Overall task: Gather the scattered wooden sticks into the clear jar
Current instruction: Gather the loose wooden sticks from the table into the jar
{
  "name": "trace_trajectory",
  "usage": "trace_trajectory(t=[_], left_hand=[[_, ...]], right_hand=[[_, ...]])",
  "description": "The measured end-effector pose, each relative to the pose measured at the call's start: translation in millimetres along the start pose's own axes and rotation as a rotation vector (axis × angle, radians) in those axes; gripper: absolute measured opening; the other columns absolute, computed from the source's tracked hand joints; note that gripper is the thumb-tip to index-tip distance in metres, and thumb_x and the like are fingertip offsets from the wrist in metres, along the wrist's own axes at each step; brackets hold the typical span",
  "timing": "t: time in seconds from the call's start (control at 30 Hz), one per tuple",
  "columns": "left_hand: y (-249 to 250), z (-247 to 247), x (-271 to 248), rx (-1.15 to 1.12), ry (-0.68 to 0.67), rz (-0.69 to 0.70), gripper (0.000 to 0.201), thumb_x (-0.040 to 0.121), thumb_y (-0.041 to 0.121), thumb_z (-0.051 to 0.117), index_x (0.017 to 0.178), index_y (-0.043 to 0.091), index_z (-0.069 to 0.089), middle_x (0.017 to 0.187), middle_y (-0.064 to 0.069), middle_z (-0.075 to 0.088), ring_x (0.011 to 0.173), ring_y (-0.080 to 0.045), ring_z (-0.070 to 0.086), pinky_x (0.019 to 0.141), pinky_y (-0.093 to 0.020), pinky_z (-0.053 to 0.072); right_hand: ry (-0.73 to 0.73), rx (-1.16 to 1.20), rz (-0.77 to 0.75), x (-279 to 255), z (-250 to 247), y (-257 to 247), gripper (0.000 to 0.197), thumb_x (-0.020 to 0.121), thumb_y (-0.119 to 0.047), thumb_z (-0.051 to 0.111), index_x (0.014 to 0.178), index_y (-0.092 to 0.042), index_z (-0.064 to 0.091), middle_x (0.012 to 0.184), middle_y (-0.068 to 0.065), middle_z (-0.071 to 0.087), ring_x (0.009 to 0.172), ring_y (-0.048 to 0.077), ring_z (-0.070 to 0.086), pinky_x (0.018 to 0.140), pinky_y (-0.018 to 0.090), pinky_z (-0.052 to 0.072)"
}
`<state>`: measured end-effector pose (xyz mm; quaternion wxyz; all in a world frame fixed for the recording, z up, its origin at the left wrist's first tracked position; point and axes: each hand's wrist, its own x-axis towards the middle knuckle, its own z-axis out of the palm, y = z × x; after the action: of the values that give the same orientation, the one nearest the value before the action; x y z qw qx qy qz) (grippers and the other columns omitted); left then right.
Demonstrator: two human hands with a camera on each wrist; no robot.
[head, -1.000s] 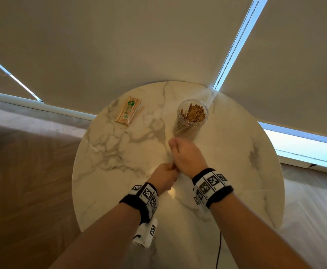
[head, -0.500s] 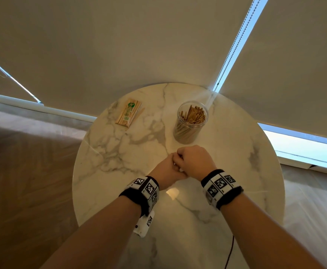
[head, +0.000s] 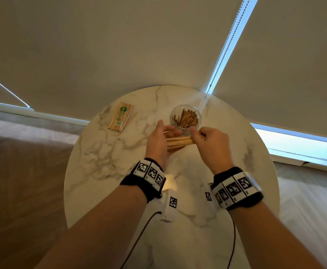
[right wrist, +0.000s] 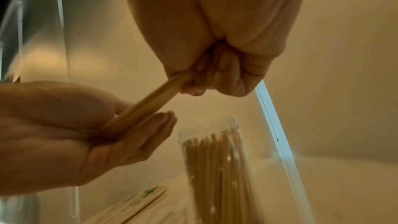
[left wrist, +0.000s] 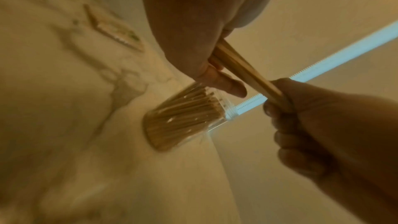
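A bundle of wooden sticks (head: 180, 141) lies level between my two hands, just in front of the clear jar (head: 172, 118). The jar stands upright at the back of the round marble table (head: 110, 171) with several sticks inside. My left hand (head: 166, 133) holds the bundle's left part between thumb and fairly straight fingers (right wrist: 137, 142). My right hand (head: 197, 134) has its fingers (right wrist: 215, 77) curled round the bundle's right end (right wrist: 172, 84). The left wrist view shows the sticks (left wrist: 243, 71) running from my left hand (left wrist: 215, 67) into the right fist (left wrist: 301, 117), above the jar (left wrist: 227, 108).
A sealed packet of sticks (head: 121, 119) lies at the table's back left. Closed roller blinds hang just behind the table, with a bead chain (head: 222, 51) close behind the jar. Wrist cables trail over the table's near edge. Wooden floor lies to the left.
Both hands have lifted from the tabletop and moved forward to the jar. They have drawn apart, and the stick bundle now shows stretched level between them.
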<state>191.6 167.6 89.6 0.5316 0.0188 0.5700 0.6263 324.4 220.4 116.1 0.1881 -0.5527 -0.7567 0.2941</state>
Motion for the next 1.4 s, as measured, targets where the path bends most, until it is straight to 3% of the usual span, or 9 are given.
trace_trajectory(t=[0.13, 0.23, 0.33, 0.43, 0.63, 0.83, 1.07, 1.23, 1.4], left_hand=[[14.1, -1.2, 21.4, 0.179, 0.067, 0.156, 0.023, 0.107, 0.021, 0.043, 0.116, 0.013, 0.063, 0.100, -0.005, 0.071, 0.097, -0.022, 0.066, 0.083, -0.038, 0.060], [18.8, -3.8, 45.6, 0.468, 0.046, 0.178, 0.068, 0.091, 0.004, 0.058, 0.153, 0.021, 0.035, 0.128, 0.001, 0.055, 0.121, -0.021, 0.054, 0.107, -0.045, 0.048], [10.9, -2.6, 61.8, 0.689, -0.173, 0.114, 0.135, 0.063, 0.039, 0.084, 0.161, 0.034, -0.008, 0.163, -0.005, 0.026, 0.146, -0.026, 0.033, 0.121, -0.053, 0.030], [-2.3, 2.6, 72.9, 0.818, -0.263, 0.160, 0.160, 0.043, 0.069, 0.091, 0.157, 0.038, -0.018, 0.166, -0.005, 0.018, 0.151, -0.026, 0.026, 0.122, -0.054, 0.026], [-22.4, 4.8, 96.3, 0.750, -0.249, 0.273, 0.133, 0.041, 0.063, 0.093, 0.147, 0.052, 0.014, 0.157, -0.001, 0.035, 0.140, -0.023, 0.045, 0.114, -0.050, 0.042], [-34.9, -1.2, 112.4, 0.681, -0.283, 0.246, 0.119, 0.044, 0.040, 0.089, 0.125, 0.082, 0.014, 0.150, -0.004, 0.042, 0.134, -0.028, 0.051, 0.109, -0.054, 0.046], [-29.9, 2.7, 110.2, 0.665, -0.273, 0.239, 0.125, 0.044, 0.048, 0.094, 0.141, 0.062, 0.017, 0.153, -0.003, 0.038, 0.136, -0.023, 0.048, 0.112, -0.048, 0.044], [-31.9, 2.9, 110.0, 0.676, -0.243, 0.213, 0.129, 0.037, 0.053, 0.095, 0.139, 0.065, 0.016, 0.149, -0.002, 0.041, 0.133, -0.025, 0.052, 0.108, -0.052, 0.048], [-31.0, 2.0, 108.8, 0.707, -0.262, 0.216, 0.130, 0.039, 0.058, 0.094, 0.142, 0.060, 0.015, 0.150, -0.002, 0.041, 0.134, -0.025, 0.051, 0.109, -0.052, 0.047]], right_hand=[[0.200, -0.061, 0.056, 29.1, -28.0, 5.0, 0.045, 0.098, -0.041, 0.052, 0.060, -0.017, 0.056, 0.049, -0.001, 0.041, 0.047, 0.013, 0.038, 0.046, 0.023, 0.029], [0.284, -0.143, 0.071, 61.1, -32.8, 10.4, 0.045, 0.099, -0.040, 0.048, 0.066, -0.013, 0.061, 0.051, -0.001, 0.045, 0.048, 0.015, 0.040, 0.055, 0.030, 0.030], [0.250, -0.327, 0.016, 88.2, -23.4, 6.0, 0.044, 0.103, -0.039, 0.042, 0.073, -0.011, 0.060, 0.057, -0.002, 0.048, 0.050, 0.011, 0.039, 0.060, 0.029, 0.030], [0.211, -0.519, -0.093, 101.7, -6.7, -3.6, 0.040, 0.105, -0.037, 0.040, 0.078, -0.012, 0.055, 0.063, -0.003, 0.046, 0.051, 0.013, 0.040, 0.058, 0.029, 0.029], [0.030, -0.666, -0.354, 102.6, 27.9, -18.1, 0.032, 0.107, -0.033, 0.037, 0.105, -0.008, 0.058, 0.093, 0.008, 0.061, 0.074, 0.025, 0.057, 0.060, 0.033, 0.035], [-0.293, -0.646, -0.321, 102.2, 42.0, -19.3, 0.032, 0.098, -0.014, 0.051, 0.128, -0.003, 0.047, 0.117, 0.013, 0.062, 0.101, 0.027, 0.063, 0.075, 0.029, 0.043], [-0.440, -0.613, -0.186, 113.4, 33.6, -27.7, 0.024, 0.100, -0.022, 0.055, 0.113, -0.010, 0.070, 0.104, 0.006, 0.069, 0.089, 0.020, 0.065, 0.081, 0.027, 0.051], [-0.233, -0.445, -0.151, 114.0, 31.2, -27.7, 0.020, 0.098, -0.016, 0.054, 0.104, -0.019, 0.073, 0.101, 0.006, 0.067, 0.084, 0.017, 0.058, 0.073, 0.025, 0.047], [-0.268, -0.397, -0.141, 111.7, 35.2, -25.5, 0.018, 0.100, -0.024, 0.055, 0.104, -0.015, 0.070, 0.096, 0.006, 0.069, 0.084, 0.020, 0.064, 0.076, 0.028, 0.054]])
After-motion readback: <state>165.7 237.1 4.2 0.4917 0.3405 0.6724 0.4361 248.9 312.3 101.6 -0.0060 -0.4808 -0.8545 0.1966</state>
